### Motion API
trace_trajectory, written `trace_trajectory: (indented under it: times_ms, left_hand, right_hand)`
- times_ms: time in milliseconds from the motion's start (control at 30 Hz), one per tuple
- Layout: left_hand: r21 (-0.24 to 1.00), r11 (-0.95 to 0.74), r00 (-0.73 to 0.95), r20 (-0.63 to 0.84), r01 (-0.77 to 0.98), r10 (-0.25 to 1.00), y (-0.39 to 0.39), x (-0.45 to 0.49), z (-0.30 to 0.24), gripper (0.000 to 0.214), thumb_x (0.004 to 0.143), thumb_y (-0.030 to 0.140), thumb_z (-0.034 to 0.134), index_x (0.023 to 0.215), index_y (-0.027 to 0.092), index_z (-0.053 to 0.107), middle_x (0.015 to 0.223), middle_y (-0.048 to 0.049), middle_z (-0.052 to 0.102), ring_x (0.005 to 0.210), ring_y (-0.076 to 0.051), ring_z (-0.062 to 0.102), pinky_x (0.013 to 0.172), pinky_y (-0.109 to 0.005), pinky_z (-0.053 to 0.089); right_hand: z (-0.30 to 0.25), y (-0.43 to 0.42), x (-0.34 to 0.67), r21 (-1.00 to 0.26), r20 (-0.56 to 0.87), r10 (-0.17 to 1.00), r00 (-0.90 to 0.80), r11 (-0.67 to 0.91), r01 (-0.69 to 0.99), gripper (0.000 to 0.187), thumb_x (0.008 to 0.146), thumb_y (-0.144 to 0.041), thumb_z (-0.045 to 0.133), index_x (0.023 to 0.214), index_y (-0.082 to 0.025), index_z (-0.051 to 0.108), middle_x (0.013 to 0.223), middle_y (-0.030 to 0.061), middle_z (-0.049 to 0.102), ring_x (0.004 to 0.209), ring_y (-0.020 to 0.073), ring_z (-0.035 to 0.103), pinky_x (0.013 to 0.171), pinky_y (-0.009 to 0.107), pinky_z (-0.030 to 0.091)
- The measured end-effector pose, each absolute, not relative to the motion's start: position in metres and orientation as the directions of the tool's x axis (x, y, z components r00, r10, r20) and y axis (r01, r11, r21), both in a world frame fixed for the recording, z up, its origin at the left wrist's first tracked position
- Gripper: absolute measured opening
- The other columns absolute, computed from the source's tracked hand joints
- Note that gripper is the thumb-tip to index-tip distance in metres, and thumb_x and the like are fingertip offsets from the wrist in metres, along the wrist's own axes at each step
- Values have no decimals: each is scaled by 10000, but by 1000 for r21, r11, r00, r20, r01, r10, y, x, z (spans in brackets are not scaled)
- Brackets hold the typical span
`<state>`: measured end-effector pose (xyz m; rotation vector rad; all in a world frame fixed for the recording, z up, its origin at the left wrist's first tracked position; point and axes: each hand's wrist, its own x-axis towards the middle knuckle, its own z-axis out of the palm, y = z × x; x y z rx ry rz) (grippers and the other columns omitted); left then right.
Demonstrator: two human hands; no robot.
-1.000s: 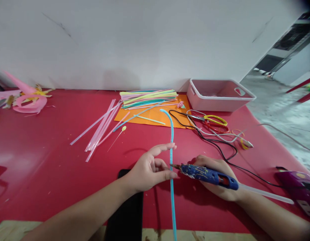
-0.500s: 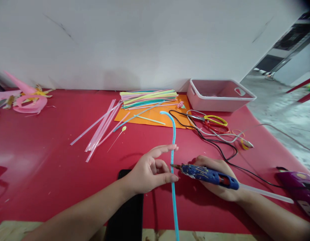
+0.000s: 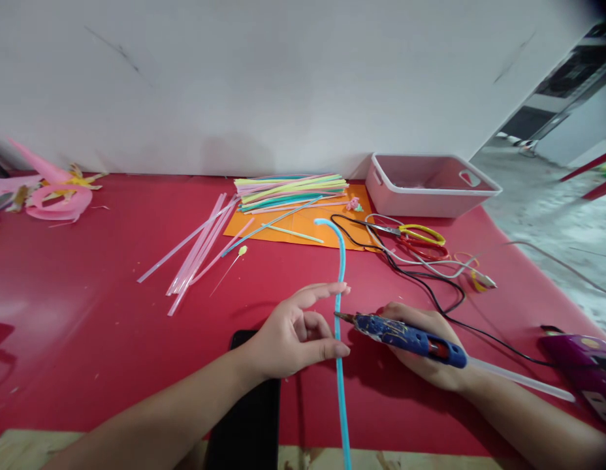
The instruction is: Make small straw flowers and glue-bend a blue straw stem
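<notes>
A long blue pipe cleaner (image 3: pixel 340 385) runs upward from the bottom edge and bends left at its top. My left hand (image 3: pixel 296 333) has its index finger and thumb on the strip, one above the other, with the remaining fingers curled. In my right hand (image 3: pixel 425 326) is a blue glue gun (image 3: pixel 405 339), gripped around its body. Its nozzle points left and meets the pipe cleaner between my left finger and thumb. Out of the gun's rear sticks a clear glue stick (image 3: pixel 523 380).
Coloured pipe cleaners (image 3: pixel 290 192) lie on orange paper (image 3: pixel 298 228), beside glue sticks (image 3: pixel 200 251). Scissors (image 3: pixel 423 236) and cables (image 3: pixel 430 294) lie right, before a pink basket (image 3: pixel 433 202). A black phone (image 3: pixel 247 418) lies under my left wrist. Pink paper pieces (image 3: pixel 58 202) sit far left.
The glue gun's nozzle has shifted slightly upward along the pipe cleaner. My left hand keeps nearly the same place and hold.
</notes>
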<state>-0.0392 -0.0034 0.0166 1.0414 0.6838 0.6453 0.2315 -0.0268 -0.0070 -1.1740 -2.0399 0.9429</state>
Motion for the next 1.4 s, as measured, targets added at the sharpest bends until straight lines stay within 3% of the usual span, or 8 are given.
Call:
trace_trajectory:
  times_ms: [367,1233,1400]
  left_hand:
    - [903,386,636,-186,-190,749,-4,-38,18,821,726,189,858,1448,209,468,602,63,603,533,-63,524,569,-208,417]
    - [919,357,656,-165,-169,736,-5,-39,15,818,751,163,832,1466,205,438,611,77,572,516,-35,457,521,-164,374]
    - [922,346,630,-166,-174,758,-4,-38,15,818,741,174,842,1456,198,446,602,81,567,526,-38,468,552,-170,388]
  right_hand:
    - [-13,-27,235,-799,145,897,-417,355,486,137,897,-299,548,959,-208,630,789,37,676,627,143,593,600,265,467]
    - [-7,-27,231,-788,147,919,-367,333,518,180,900,-293,537,966,-174,655,783,64,713,595,149,618,562,267,483]
    - [-8,-27,236,-807,145,922,-359,321,495,138,917,-299,565,954,-190,640,739,30,660,583,128,566,557,252,455]
